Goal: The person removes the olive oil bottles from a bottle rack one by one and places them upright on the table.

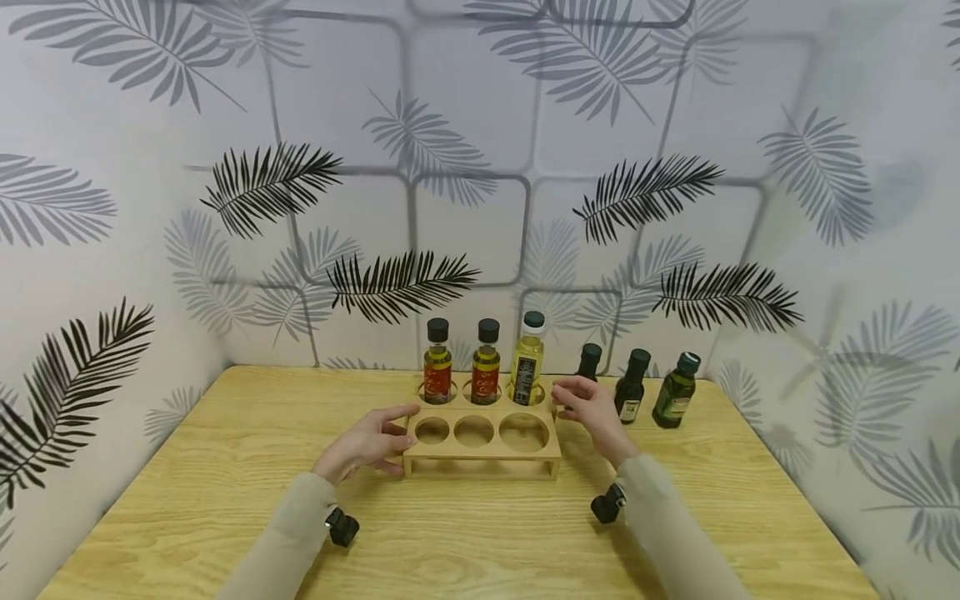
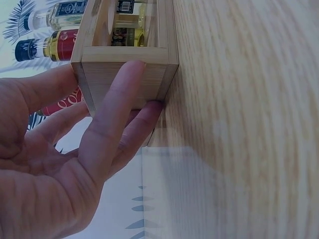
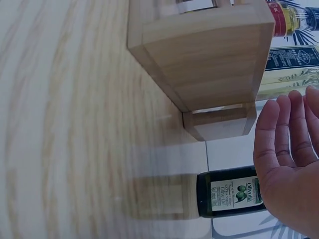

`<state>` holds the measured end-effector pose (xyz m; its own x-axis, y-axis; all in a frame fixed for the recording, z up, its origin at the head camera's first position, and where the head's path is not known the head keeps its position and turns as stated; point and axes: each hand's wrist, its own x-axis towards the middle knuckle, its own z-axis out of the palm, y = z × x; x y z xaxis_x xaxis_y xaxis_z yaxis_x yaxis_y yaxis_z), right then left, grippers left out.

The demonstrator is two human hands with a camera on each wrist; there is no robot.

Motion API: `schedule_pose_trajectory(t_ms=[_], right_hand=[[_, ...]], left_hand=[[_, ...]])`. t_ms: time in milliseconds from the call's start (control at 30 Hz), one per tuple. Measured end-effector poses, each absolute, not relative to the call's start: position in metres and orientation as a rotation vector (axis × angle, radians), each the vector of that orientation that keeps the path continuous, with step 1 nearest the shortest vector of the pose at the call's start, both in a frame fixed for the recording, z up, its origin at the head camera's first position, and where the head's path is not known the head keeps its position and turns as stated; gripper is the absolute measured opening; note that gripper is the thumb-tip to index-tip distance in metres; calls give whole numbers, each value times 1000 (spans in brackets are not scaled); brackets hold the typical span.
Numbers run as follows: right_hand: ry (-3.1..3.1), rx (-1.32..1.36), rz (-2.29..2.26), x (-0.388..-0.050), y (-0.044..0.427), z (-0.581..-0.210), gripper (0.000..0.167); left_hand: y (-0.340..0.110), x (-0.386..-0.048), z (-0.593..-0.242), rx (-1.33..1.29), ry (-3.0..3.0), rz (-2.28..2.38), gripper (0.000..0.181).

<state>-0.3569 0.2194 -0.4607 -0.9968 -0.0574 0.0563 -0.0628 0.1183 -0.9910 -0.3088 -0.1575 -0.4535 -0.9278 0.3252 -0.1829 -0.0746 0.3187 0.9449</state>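
A two-tier wooden bottle rack (image 1: 442, 451) stands on the table, three round holes showing in its front tier. Its back tier holds two red-labelled olive oil bottles (image 1: 438, 375) and a taller dark-labelled bottle of pale oil (image 1: 527, 367). Fingertips of my left hand (image 1: 366, 442) touch the rack's left end; the left wrist view has those fingers mostly straight against the side panel (image 2: 102, 72). My right hand (image 1: 596, 415) is by the back right corner, fingers loosely bent and holding nothing. In the right wrist view, a dark olive oil bottle (image 3: 234, 194) stands close to it.
To the right of the rack are dark green bottles: one partly behind my right hand (image 1: 590, 360), a middle one (image 1: 632, 388) and an outer one (image 1: 677, 392). A patterned wall (image 1: 465, 217) rises behind the wooden table (image 1: 465, 542).
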Motion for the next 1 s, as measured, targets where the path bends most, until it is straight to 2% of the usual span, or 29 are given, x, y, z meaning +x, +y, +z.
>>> schedule_pose_trajectory(t_ms=[233, 733, 1000], right_hand=[[-2334, 144, 2055, -359, 214, -462, 33], [-2339, 73, 1945, -361, 202, -454, 38], [-2282, 177, 2018, -369, 199, -453, 53]], left_hand=[[-158, -308, -454, 234, 2249, 1643, 61], [-156, -308, -459, 201, 2273, 1640, 60], [-156, -307, -457, 214, 2288, 1629, 60]])
